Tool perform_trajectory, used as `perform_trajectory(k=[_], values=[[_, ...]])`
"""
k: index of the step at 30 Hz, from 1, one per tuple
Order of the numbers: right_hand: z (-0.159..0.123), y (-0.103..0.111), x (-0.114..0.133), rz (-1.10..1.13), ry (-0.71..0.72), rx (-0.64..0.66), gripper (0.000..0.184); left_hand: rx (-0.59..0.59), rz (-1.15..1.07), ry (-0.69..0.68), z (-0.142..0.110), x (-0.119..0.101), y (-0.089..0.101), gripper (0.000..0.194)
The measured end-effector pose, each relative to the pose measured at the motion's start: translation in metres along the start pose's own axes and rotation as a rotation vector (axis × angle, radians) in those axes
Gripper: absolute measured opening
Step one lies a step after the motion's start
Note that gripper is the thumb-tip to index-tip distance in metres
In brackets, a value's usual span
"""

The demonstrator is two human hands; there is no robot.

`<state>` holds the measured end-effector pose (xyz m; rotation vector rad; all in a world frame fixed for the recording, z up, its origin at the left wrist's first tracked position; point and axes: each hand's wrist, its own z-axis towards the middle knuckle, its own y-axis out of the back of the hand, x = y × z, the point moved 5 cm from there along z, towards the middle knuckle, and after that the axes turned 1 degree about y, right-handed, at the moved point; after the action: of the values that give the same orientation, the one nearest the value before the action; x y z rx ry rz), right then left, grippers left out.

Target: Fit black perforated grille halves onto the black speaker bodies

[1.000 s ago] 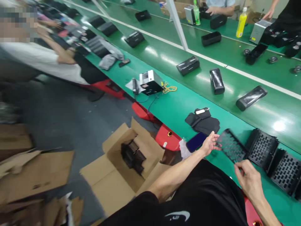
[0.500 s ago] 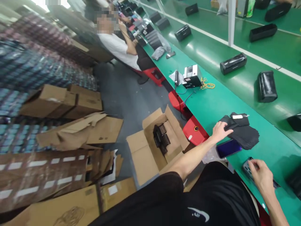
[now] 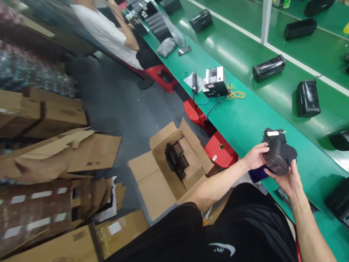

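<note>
**Black cloth piece (image 3: 276,158) held up by two hands**

The black cloth piece is held over the near edge of the green bench (image 3: 245,122), toward the right of the scene. It is thin, and some of it looks see-through. Its left edge is pinched by the left hand (image 3: 256,156), between the thumb and a finger. Its right side is held by the right hand (image 3: 290,182), with the thumb at the edge and the fingers spread below. Nothing else is seen to be held.

Just past it, a pile of black cloth (image 3: 291,152) is spread on the bench, and a tool with a white handle (image 3: 275,133) is set on top. It cannot be told if the held piece is touching the pile. A phone (image 3: 256,175) is partly covered by the left hand. A dark flat part (image 3: 283,195) is laid near the bench edge, and its middle is hidden by the right arm.

The step in hand seems to be the handling of one bit of cloth. For the next move, a soft grip on both edges seems to be needed, so that the cloth is kept flat and is not creased. Care seems to be needed near the tool too, so that it is not bumped off the pile.
</note>
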<state>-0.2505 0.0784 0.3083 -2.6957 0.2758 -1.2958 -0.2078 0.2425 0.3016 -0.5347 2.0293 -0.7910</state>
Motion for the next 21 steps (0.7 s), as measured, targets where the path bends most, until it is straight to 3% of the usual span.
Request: perform_trajectory(k=[3,6,9,11,16,21], values=[[-0.018,0.012,-0.003,0.161,-0.016,-0.058,0.058,0.043,-0.111,0.089,-0.011,0.01,-0.02,0.049],[-0.039,0.048,-0.006,0.031,0.106,-0.27,0.052,0.035,-0.06,0.105,-0.013,0.02,-0.028,0.057],[-0.063,0.092,-0.017,-0.061,0.125,-0.426,0.055,0.04,0.049,0.146,-0.008,0.042,-0.03,0.061],[-0.08,0.123,-0.026,-0.156,0.118,-0.532,0.057,0.047,0.229,0.166,-0.004,0.062,-0.03,0.058],[-0.11,0.186,-0.054,-0.427,0.034,-0.766,0.059,0.159,1.156,0.121,-0.001,0.122,-0.039,0.03],[-0.109,0.216,-0.082,-0.599,-0.014,-0.904,0.069,0.179,1.425,0.179,0.004,0.157,-0.048,0.023]])
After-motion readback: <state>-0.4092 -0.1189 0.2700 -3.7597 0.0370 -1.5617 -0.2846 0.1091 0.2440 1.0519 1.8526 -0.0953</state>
